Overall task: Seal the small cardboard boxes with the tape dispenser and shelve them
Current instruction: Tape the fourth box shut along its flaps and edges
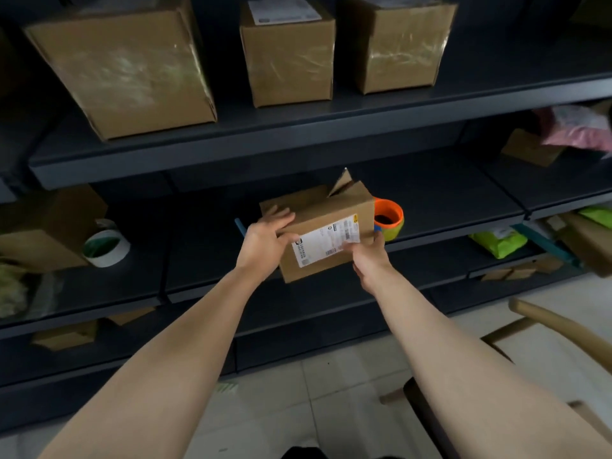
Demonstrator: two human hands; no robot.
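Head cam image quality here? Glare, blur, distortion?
Head view: glare streaks on the taped boxes up top; lower shelf bays dark, underexposed; wide-angle lens bows the shelf edge; label on the held box too soft to read.

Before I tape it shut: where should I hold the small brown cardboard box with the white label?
Hold the cardboard box by its two short ends, one hand from each side, as the left hand and right hand grip it now. That likely leaves the top with its raised flap free for tape.
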